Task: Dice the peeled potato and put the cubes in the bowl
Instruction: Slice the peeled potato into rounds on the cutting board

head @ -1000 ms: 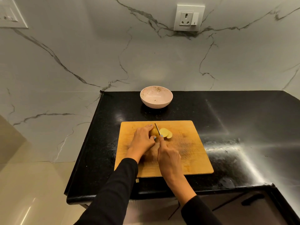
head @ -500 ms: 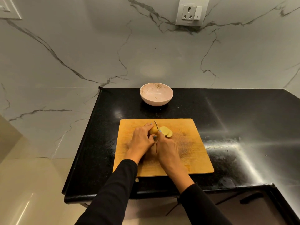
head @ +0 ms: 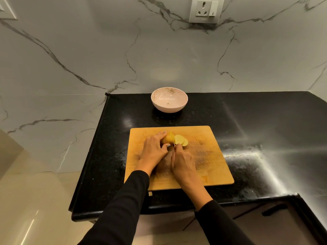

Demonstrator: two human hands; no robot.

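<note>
A peeled yellow potato (head: 166, 139) lies on the wooden cutting board (head: 208, 156). My left hand (head: 153, 150) grips it from the left, fingers curled over its top. My right hand (head: 184, 164) holds a knife (head: 172, 138) whose blade stands in the potato's right end. Two or three cut round slices (head: 180, 140) lean against each other just right of the blade. A pale pink bowl (head: 169, 99) stands on the counter behind the board, holding no potato.
The board rests on a black stone counter (head: 256, 124) with a wet, shiny patch at its right. A marble wall with a socket (head: 205, 10) rises behind. The counter's left edge drops to the floor; a cabinet handle (head: 273, 209) shows at lower right.
The knife blade has sunk lower into the potato while my right hand stayed close to the left. The camera has tilted down a little; the slices lie as before.
</note>
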